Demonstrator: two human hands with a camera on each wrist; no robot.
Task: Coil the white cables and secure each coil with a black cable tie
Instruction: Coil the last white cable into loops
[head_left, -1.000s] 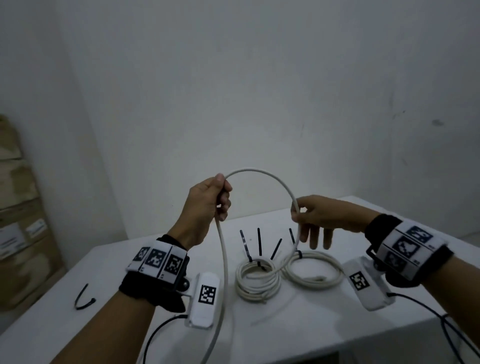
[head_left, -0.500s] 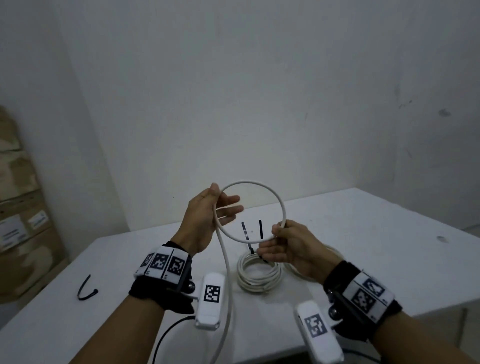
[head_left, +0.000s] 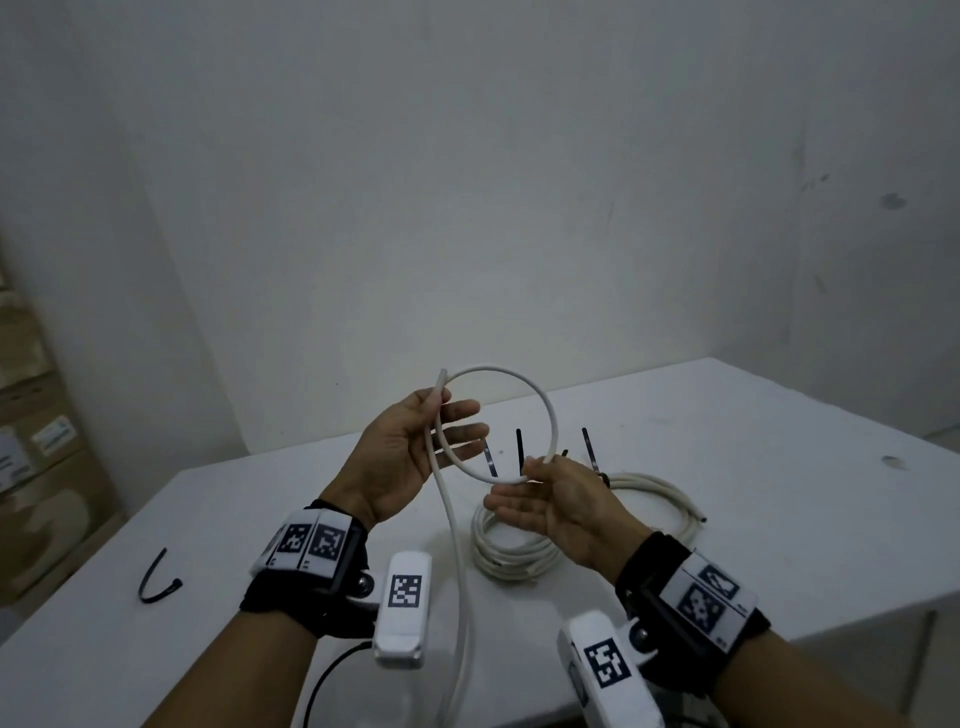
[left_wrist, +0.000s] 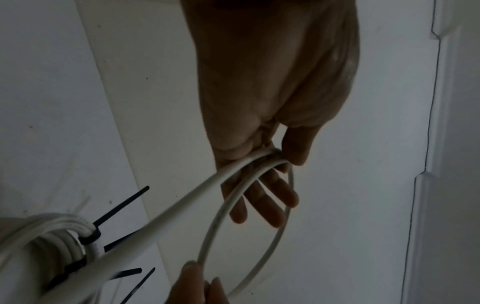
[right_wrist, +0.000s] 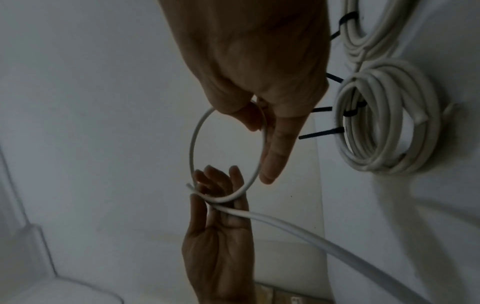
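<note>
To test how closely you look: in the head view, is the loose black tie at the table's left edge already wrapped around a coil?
No. The tie lies bent and alone on the table, apart from the coils.

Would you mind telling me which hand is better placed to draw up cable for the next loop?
Right hand: it only pinches the loop's bottom, while the left hand anchors the crossing.

Smooth matt cable (head_left: 540, 400), matt table (head_left: 727, 467)

No words or numbers can be read; the labels on the cardboard boxes (head_left: 36, 457) at far left are blurred.
</note>
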